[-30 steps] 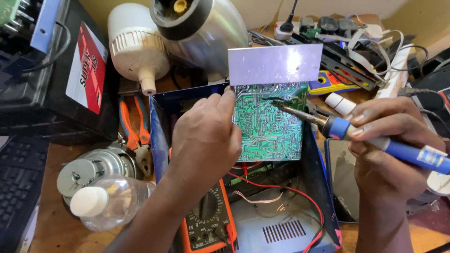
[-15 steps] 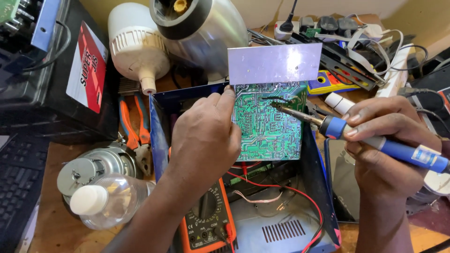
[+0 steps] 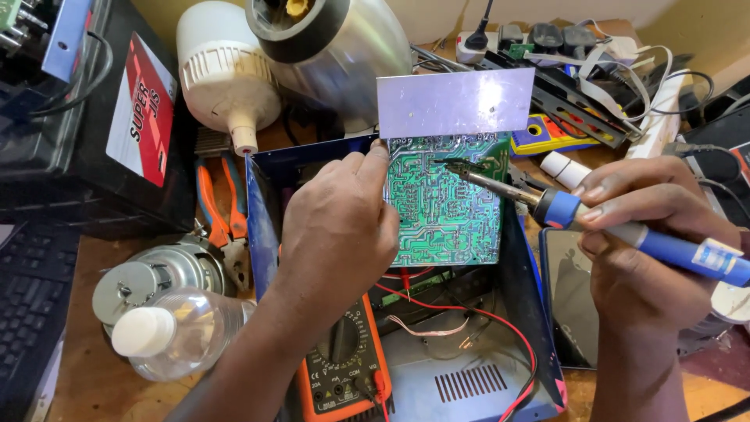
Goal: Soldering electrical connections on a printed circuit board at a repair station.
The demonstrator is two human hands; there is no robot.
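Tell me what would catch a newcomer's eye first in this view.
At the centre, the green circuit board stands upright in a blue metal case, steadied by the left hand at its left edge. From the right, the right hand brings a blue-handled soldering iron to the board's upper part. At the bottom sits an orange multimeter.

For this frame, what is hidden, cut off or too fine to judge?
Head view only:
- Component side of the green circuit board: faces away.
- Left hand fingertips: bent behind the board's edge.
- Soldering iron tip contact: too small to tell.
- Iron's rear end: cut off by the right edge; right hand covers part of the handle.
- Multimeter: partly behind the left forearm.
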